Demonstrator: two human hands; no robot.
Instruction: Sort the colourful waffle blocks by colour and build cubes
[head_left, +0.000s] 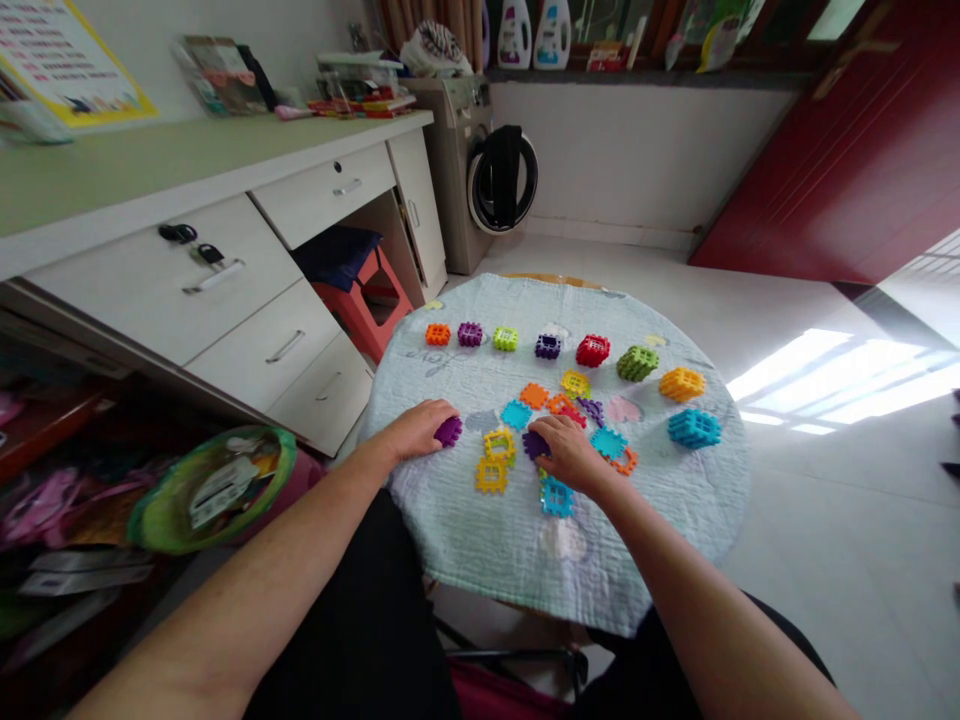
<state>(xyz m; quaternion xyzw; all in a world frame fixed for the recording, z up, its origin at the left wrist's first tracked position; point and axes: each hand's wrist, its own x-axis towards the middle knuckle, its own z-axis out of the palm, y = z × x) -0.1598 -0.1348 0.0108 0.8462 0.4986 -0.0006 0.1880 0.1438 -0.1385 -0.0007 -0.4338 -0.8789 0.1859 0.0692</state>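
In the head view I have a round worktop, spread with a pale blue cloth, in the centre of the frame. Along its far and right edges stand eight single-colour stacks of notched plastic tiles: orange, purple, yellow-green, dark indigo, red, leaf green, golden yellow and blue. That much looks sorted, and the right-hand stacks look fuller. Unstacked are the loose mixed-colour plastic tiles at mid-frame, some overlapping; I judge a fair share remains.

My left hand, left of the loose tiles, has its fingers closed on a bright purple notched tile. My right hand bends over the loose group, fingers at a dark purple plastic tile; I cannot tell whether it grips that tile or only touches it.

As for containers, a round green-rimmed basket at lower left holds a white printed packet among jumbled items I cannot make out. At top centre, the grey front-loading washing machine stands with its round door open, a black cloth draped over it. Beside the basket, the white drawers are shut.
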